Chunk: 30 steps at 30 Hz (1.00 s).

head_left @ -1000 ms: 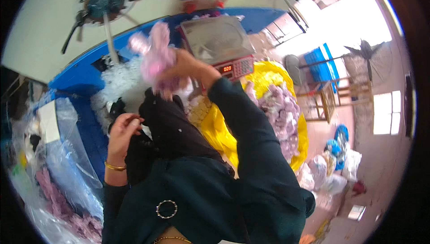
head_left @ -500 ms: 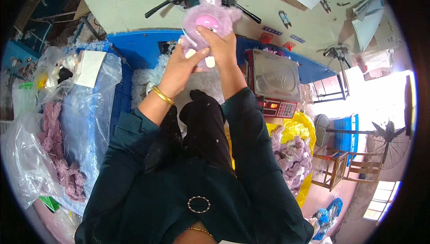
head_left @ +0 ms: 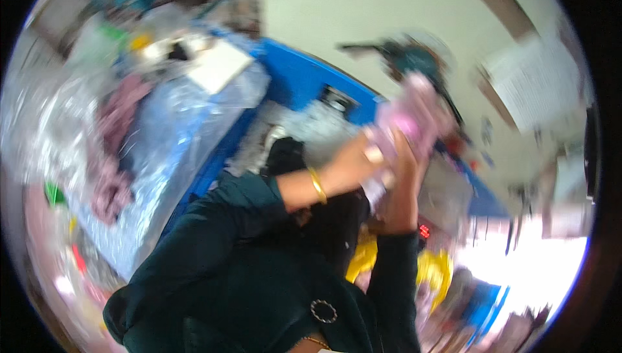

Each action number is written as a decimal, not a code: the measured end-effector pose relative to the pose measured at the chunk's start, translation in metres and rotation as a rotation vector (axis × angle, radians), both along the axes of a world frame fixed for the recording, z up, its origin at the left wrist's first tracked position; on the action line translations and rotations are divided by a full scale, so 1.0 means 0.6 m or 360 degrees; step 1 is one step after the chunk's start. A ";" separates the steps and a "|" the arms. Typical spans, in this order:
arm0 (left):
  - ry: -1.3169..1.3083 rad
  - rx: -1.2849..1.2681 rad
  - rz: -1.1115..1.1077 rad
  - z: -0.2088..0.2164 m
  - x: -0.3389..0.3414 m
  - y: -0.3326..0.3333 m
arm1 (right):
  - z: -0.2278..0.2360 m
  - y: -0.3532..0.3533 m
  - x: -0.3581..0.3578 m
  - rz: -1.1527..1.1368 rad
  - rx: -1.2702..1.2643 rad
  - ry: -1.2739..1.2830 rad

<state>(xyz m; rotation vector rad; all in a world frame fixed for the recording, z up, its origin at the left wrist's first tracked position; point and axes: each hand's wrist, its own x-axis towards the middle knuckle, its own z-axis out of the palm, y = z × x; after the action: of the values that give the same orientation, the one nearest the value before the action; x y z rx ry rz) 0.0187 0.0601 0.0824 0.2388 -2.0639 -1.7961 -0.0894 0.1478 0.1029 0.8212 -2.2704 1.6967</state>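
A fluffy lilac plush toy (head_left: pixel 421 103) with a shiny pink round part is held up in front of me, near the edge of the worktable (head_left: pixel 324 10). My right hand (head_left: pixel 403 181) grips it from the right side, thumb lying near the pink part. My left hand (head_left: pixel 353 162), below a gold bangle, is closed at the toy's lower left, where small whitish parts show. Motion smears the toy and the fingertips. Just beyond the toy stands a dark green bench device (head_left: pixel 418 61) with black handles.
On the left, clear plastic bags (head_left: pixel 52 126), lilac plush pieces (head_left: pixel 113 184) and a white card (head_left: pixel 218 67) lie over a blue container. Written paper (head_left: pixel 534 81) rests on the table at right. A yellow bag (head_left: pixel 435 275) stands by my right arm, near a scale's red display (head_left: pixel 424 230).
My view has swung and tilted, so the table and bags appear turned and shifted right. Both hands still hold the plush toy, which now appears farther right and lower in the picture.
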 end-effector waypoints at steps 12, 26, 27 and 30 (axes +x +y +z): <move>-0.0842 -0.1148 0.1419 -0.154 0.446 -0.239 | -0.045 0.137 0.089 0.0364 0.0376 -0.0100; -0.2006 -0.0777 0.2263 -0.229 0.826 -0.475 | -0.055 0.400 0.071 0.0226 0.1881 -0.0568; -0.1996 -0.1104 0.2307 -0.231 0.788 -0.477 | -0.053 0.407 0.071 0.0233 0.1858 -0.0571; -0.1868 -0.1445 0.2250 -0.195 0.731 -0.471 | -0.052 0.379 0.053 0.0428 0.1487 -0.0628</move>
<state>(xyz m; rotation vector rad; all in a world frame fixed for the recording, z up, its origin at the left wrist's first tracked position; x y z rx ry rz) 0.4570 -0.2224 -0.0343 2.0614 -1.9265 0.2965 -0.0576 0.3754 0.0716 1.0353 -3.4173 0.8278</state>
